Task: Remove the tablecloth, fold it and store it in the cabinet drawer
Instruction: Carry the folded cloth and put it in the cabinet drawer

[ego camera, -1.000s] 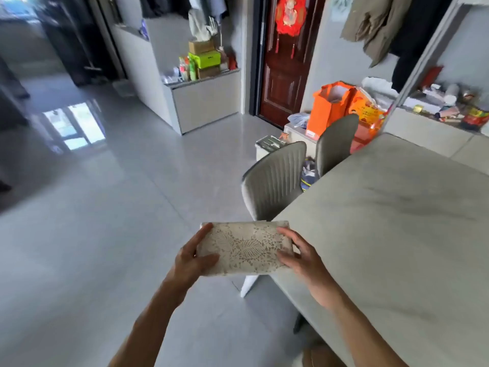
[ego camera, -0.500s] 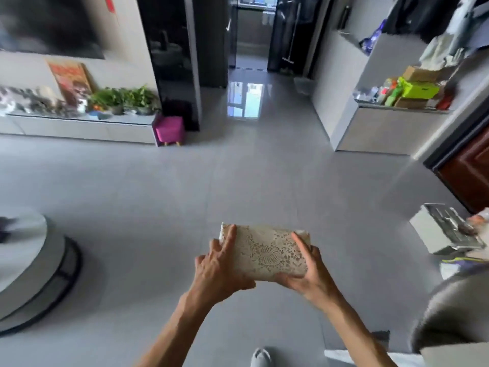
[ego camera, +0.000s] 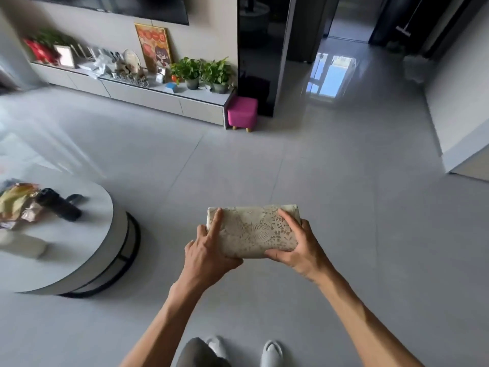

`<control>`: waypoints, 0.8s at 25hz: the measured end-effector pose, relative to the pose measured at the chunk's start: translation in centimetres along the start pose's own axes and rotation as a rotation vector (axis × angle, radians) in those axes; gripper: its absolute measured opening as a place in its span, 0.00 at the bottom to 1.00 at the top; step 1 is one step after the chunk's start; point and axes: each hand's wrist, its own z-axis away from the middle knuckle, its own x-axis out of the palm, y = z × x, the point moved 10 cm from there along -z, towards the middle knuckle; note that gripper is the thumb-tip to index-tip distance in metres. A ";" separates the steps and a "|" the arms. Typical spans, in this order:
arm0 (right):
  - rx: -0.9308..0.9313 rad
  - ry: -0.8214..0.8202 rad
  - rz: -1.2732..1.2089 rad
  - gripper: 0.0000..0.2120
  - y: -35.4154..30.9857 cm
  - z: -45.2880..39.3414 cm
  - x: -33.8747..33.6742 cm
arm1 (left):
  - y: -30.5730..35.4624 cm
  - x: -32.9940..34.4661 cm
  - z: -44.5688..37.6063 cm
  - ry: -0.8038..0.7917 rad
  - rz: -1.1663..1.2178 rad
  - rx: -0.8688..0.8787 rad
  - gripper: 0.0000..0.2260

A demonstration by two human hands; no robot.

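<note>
1. The folded lace tablecloth [ego camera: 254, 231], cream with a cut-out leaf pattern, is held in the air in front of the person, above the grey tiled floor [ego camera: 330, 194].
2. The left hand [ego camera: 209, 254] grips the cloth's left end: the thumb lies under the near edge and the forefinger stretches flat across the top.
3. The right hand [ego camera: 300, 247] grips the right end, fingers curled over the top and thumb along the near edge.
4. The low TV cabinet [ego camera: 164, 100] stands against the far wall, well apart from the cloth, its drawer fronts flush.
5. On the cabinet stand two potted plants [ego camera: 203, 72], a poster [ego camera: 154, 47] with a cartoon figure and red characters too blurred to read, and a white picture frame [ego camera: 64, 55].
6. A pink stool [ego camera: 242, 112] sits just beside the cabinet's right end.
7. At the left, a round counter [ego camera: 87, 250] carries a black bottle [ego camera: 58, 207] and crumpled wrappers [ego camera: 18, 202]; no print on them is legible.
8. Two pale slippers [ego camera: 271, 352] show at the bottom edge.
</note>
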 end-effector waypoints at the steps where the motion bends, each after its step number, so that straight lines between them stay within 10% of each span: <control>1: -0.004 -0.017 -0.001 0.46 -1.4 -3.0 0.9 | -1.3 -1.3 -2.1 0.002 0.004 -0.015 0.53; 13: 0.005 0.181 0.011 0.32 -16.8 -42.0 11.5 | -17.4 -17.2 -39.4 -0.077 0.151 -0.066 0.53; 20: 0.046 0.262 0.005 0.36 -21.6 -66.7 15.0 | -22.9 -23.9 -65.1 0.029 0.340 -0.083 0.34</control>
